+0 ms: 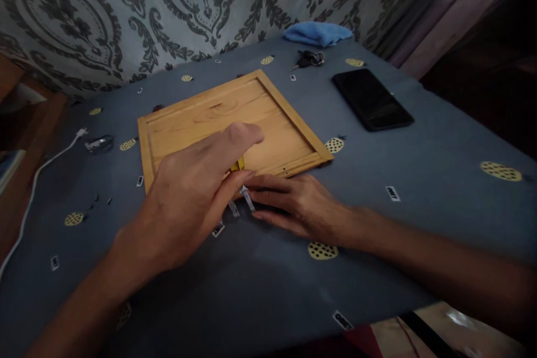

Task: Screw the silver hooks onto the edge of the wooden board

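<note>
A shallow wooden framed panel (pixel 268 117) lies flat on a blue patterned sheet (pixel 419 179). My left hand (pixel 193 196) hovers over the panel's near edge with its fingers curled and thumb stretched out. A small yellow object (pixel 237 166) shows just under its fingers, mostly hidden. My right hand (pixel 302 204) rests low on the sheet in front of the panel. Its fingertips are pinched on a small metal strip (pixel 247 199). A second metal strip (pixel 233 208) lies beside it on the sheet.
A black phone (pixel 371 99) lies face up to the right of the panel. Keys (pixel 309 59) and a folded blue cloth (pixel 318 32) sit at the far edge by the patterned wall. A white cable (pixel 46 165) trails off the left side.
</note>
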Demonstrator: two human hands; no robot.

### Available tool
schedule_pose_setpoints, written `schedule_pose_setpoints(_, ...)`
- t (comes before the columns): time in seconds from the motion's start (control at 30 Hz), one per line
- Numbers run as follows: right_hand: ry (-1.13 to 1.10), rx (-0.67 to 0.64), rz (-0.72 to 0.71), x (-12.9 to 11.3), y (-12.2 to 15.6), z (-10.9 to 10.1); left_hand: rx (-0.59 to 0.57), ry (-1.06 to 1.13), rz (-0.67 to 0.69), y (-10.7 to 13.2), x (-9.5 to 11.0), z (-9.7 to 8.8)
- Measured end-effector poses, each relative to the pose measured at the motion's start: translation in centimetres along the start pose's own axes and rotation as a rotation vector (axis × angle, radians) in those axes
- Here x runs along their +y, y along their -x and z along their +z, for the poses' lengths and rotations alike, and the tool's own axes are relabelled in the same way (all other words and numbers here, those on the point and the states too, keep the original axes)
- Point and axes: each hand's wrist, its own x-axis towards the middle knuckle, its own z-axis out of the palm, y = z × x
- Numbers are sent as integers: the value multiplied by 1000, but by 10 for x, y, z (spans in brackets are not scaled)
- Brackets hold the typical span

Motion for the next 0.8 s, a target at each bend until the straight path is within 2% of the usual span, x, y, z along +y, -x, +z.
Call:
schedule_pose_setpoints(0.2, -32, -1, 6, 1, 0, 1, -8, 25, 18, -1, -2, -1)
schedule_pose_setpoints(0.57, -34, -16, 18, 2, 2, 2, -91, 42, 45, -3, -10, -3)
schedule_pose_setpoints(0.8, -23, -12, 15, 1, 1, 0, -142, 63, 122, -4, -11, -6)
